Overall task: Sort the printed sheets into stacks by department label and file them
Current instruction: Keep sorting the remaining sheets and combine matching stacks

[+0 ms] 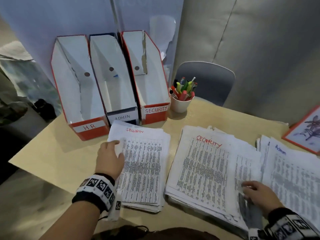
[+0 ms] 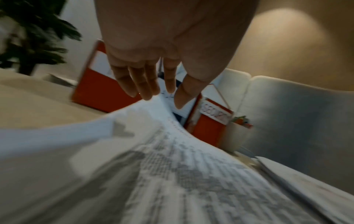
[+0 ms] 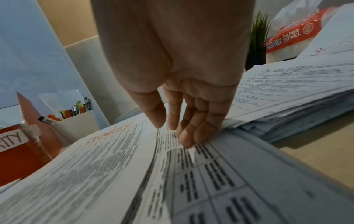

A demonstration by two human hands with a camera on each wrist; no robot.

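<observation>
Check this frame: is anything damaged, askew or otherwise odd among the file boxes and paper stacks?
Yes. The SECURITY file box has a torn, ragged inner wall, and the HR file box shows a crack-like tear inside. The middle stack is fanned out with frayed edges. All three boxes hold no sheets.

This looks like an office desk, perhaps set up in a home. At the upper left of the head view three file boxes stand side by side on a tan table point(image 1: 57, 153), labelled H.R. point(image 1: 78, 94), ADMIN point(image 1: 114, 80) and SECURITY point(image 1: 149, 78). Just right of them is a white cup point(image 1: 180, 104) full of pens and markers. Stacks of printed sheets point(image 1: 204, 170) with handwritten department names cover the lower half. A grey chair point(image 1: 207, 80) stands behind the table. At the upper right of the right wrist view are a paper towel pack point(image 3: 291, 36) and a plant point(image 3: 258, 33).
</observation>
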